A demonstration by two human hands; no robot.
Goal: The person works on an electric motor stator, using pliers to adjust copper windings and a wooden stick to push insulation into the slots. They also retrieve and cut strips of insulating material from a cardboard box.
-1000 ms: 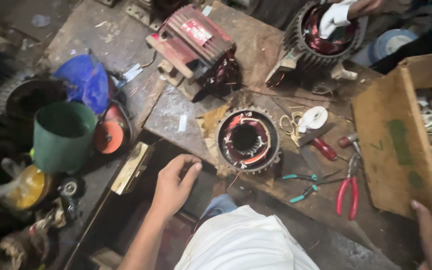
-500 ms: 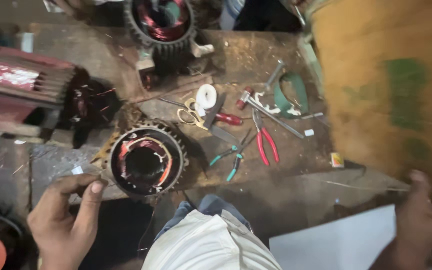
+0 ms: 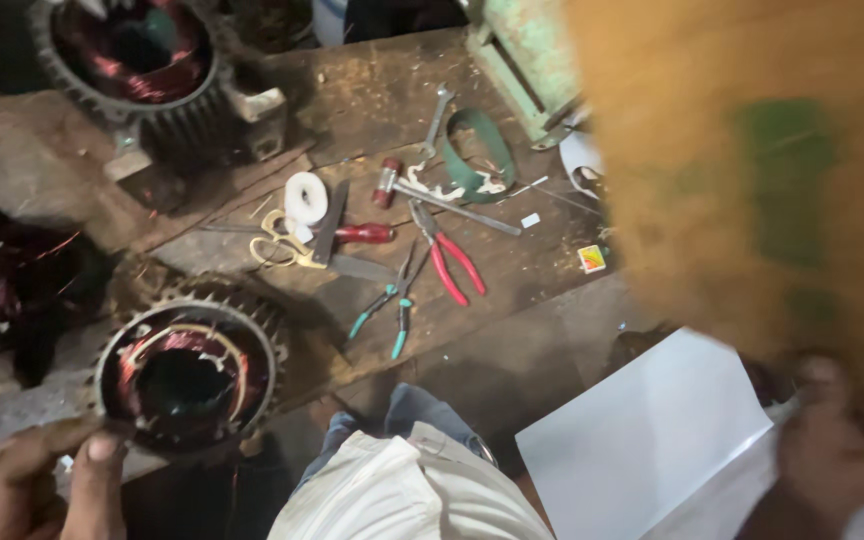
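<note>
Head view, left hand: the left hand (image 3: 47, 480) sits at the near left edge, fingers pinching the rim of the small motor stator (image 3: 187, 372), which rests on the worktop (image 3: 512, 290) just by its near edge.
Head view, right hand: the right hand (image 3: 832, 450) is blurred at the near right; it seems clenched on the bottom edge of a wooden board (image 3: 752, 170) lifted close to the camera, though the grasp cannot be told for certain.
Paper: a white sheet (image 3: 642, 440) lies just beside that hand, below the board.
Tools: red pliers (image 3: 449, 258), teal pliers (image 3: 389, 303), scissors (image 3: 277, 245), a small hammer (image 3: 432, 195) and a tape roll (image 3: 304, 197) lie in the middle.
Far left: a larger stator (image 3: 132, 50).
Risk, stator: held only at its rim so near the edge, it could tip off.
Risk, board: it hides much of the right side, so a swing could strike the tools unseen.
</note>
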